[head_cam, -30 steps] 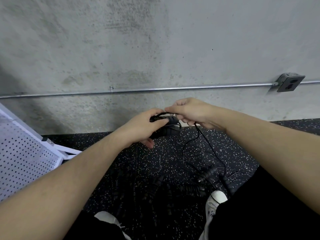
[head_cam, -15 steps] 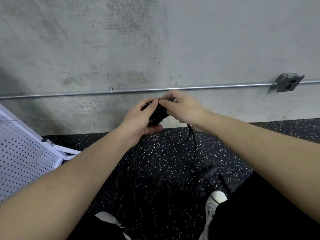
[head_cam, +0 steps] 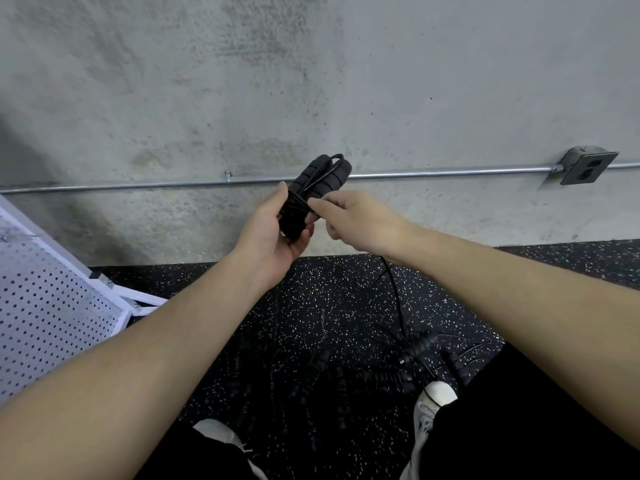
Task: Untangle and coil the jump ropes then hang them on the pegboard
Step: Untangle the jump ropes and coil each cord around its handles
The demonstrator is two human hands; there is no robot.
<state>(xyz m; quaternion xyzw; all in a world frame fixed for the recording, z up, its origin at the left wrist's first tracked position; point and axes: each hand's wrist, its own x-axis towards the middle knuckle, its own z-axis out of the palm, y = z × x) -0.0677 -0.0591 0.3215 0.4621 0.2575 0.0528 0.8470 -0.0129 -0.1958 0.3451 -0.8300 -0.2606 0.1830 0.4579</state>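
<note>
Against a grey concrete wall (head_cam: 346, 81), above speckled floor (head_cam: 329, 289): left hand (head_cam: 273, 233) clamped on upright paired handles (head_cam: 318, 181), right hand (head_cam: 356, 220) at 3 o'clock pinching the cord (head_cam: 394, 292), likely for wrapping; pegboard (head_cam: 52, 306) at 8 o'clock.

We have one view only — a wide-angle camera on the head, tilted forward and down. It faces the far concrete wall (head_cam: 346, 81), sits close above both forearms, and takes in the speckled floor (head_cam: 346, 299) near the feet.
</note>
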